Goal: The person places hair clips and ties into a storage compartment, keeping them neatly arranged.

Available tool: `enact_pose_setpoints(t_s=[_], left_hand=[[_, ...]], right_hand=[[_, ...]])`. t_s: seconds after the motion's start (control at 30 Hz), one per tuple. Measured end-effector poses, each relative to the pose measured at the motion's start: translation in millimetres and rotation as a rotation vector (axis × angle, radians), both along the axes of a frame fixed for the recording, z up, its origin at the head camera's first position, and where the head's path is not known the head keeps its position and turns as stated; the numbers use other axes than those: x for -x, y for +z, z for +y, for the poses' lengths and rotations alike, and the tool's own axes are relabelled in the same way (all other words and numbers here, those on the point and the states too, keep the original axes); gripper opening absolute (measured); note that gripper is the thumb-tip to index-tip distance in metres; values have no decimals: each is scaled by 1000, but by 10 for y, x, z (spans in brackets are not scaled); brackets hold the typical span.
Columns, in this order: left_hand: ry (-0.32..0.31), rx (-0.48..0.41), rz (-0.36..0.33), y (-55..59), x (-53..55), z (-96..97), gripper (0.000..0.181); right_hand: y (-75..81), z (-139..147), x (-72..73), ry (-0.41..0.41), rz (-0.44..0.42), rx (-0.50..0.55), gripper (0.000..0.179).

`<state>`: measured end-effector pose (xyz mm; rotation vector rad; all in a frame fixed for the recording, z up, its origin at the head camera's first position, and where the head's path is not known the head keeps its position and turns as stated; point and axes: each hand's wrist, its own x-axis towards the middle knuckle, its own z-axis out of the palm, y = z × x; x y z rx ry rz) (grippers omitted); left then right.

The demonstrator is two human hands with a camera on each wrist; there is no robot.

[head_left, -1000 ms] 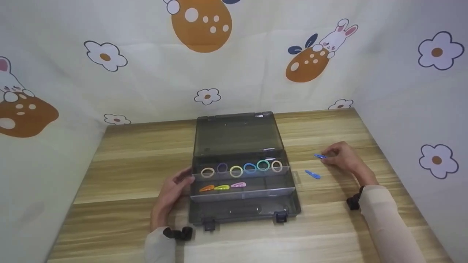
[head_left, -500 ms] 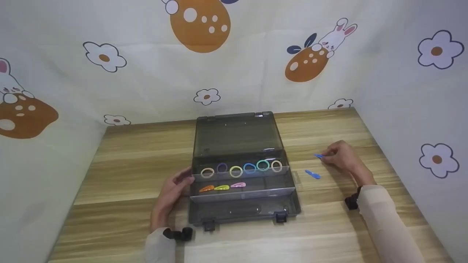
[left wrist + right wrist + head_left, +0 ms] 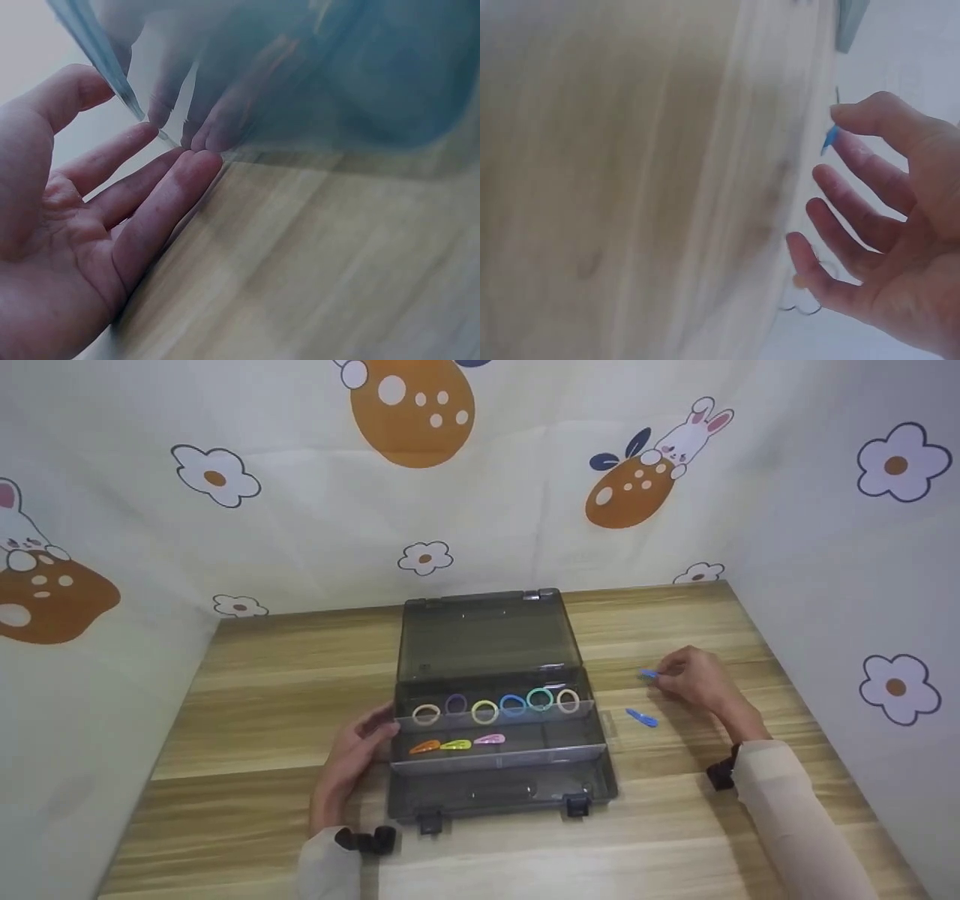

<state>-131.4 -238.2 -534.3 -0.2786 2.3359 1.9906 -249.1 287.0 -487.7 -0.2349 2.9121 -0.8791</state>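
My right hand [image 3: 699,681] pinches a blue snap hair clip [image 3: 648,673] between thumb and index finger, right of the box. In the right wrist view the blue clip [image 3: 829,138] pokes out below the thumb tip, and the other fingers are spread and slightly bent. A second blue hair clip [image 3: 641,718] lies on the table just in front. My left hand [image 3: 351,757] rests against the left side of a dark see-through box [image 3: 499,795]. In the left wrist view the fingertips [image 3: 202,161] touch the box wall, with the thumb near its edge.
The box's lid [image 3: 491,637] is folded back. Its rear compartment holds several hair ties [image 3: 484,712]; the middle one holds an orange clip [image 3: 425,747], a yellow clip [image 3: 456,745] and a pink clip [image 3: 490,740]. Patterned cloth [image 3: 510,510] surrounds the wooden table [image 3: 277,697].
The right hand has risen slightly and shifted a little left with the pinched blue hair clip. My left hand and the box have stayed in place.
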Motion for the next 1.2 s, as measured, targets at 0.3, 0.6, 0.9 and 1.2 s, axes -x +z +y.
enact_pose_setpoints(t_s=[0.3,0.6,0.9,1.2], left_hand=[[1,-20,-16,-37,21,-15,50],[1,-27,-9,-34,23,-2,49],[-7,-27,-17,-11,1,-8,52],[1,-24,-21,-5,5,-10,50]], right_hand=[[300,-319,-107,65,126,99,17],[542,-702,-251,176,245,174,9],[625,-1050,-412,308,293,178,11],[582,-1325,-491,362,238,114,13]])
